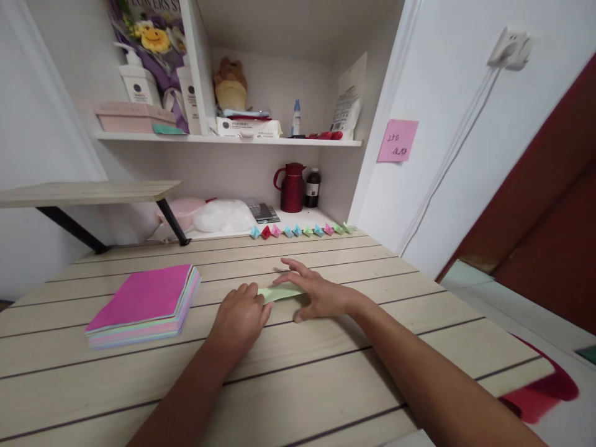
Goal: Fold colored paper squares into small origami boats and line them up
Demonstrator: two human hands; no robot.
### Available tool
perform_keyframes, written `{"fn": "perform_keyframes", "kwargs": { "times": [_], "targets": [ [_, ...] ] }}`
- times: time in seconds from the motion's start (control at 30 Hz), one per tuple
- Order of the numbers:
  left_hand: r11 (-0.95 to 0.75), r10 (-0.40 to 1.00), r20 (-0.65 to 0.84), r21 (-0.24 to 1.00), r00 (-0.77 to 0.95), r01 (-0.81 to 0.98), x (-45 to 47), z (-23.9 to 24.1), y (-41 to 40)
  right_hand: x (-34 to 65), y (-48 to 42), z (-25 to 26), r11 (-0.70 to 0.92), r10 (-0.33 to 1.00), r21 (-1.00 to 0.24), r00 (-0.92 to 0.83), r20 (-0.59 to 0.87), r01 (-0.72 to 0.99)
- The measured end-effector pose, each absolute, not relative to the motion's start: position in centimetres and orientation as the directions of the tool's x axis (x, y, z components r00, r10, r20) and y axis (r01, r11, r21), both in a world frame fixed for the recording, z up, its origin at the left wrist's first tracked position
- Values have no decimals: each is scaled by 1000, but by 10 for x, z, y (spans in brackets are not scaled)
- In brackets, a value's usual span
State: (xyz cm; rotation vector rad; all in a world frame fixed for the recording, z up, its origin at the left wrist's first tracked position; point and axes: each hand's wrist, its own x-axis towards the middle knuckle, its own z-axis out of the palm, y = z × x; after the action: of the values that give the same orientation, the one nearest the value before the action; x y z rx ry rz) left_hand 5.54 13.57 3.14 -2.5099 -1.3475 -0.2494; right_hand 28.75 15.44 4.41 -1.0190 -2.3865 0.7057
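A pale green piece of paper [280,292], long and narrow as it shows here, lies between my two hands on the wooden table. My left hand [241,312] is closed over its left end, fingers curled and the thumb along the near side. Over the right end, my right hand [318,292] has its fingers spread and the thumb apart from them. Part of the paper's right end is hidden behind that hand. Left of my hands sits a stack of coloured square paper [144,298], with a magenta sheet on top.
Small folded paper pieces [297,230] stand in a row along the table's far edge. Behind them are a red jug [293,188], a dark bottle [312,188] and a plastic bag [223,215]. A raised wooden shelf [88,191] stands at the left back.
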Motion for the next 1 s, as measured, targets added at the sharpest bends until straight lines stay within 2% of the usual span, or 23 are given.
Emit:
{"fn": "perform_keyframes", "kwargs": {
  "times": [0.17,0.27,0.43,0.57,0.67,0.8,1.0],
  "targets": [
    [-570,784,225,-108,578,815,49,36,134,286,170,26,673,737,-460,-583,343,579],
    [-629,748,226,-57,624,775,43,40,131,293,179,20,670,736,-488,-589,334,560],
    [-675,694,304,-42,653,737,43,44,126,302,181,22,626,758,-554,-594,267,549],
    [-717,690,176,35,702,696,46,43,126,301,180,26,634,738,-581,-624,258,510],
    [-692,722,95,106,686,714,45,41,127,298,181,25,606,780,-554,-565,271,571],
    [-680,732,86,139,676,720,42,41,128,292,186,18,529,847,-529,-448,287,663],
    [-679,733,75,147,676,719,43,39,127,289,189,13,455,890,-538,-363,275,709]
  ]
}}
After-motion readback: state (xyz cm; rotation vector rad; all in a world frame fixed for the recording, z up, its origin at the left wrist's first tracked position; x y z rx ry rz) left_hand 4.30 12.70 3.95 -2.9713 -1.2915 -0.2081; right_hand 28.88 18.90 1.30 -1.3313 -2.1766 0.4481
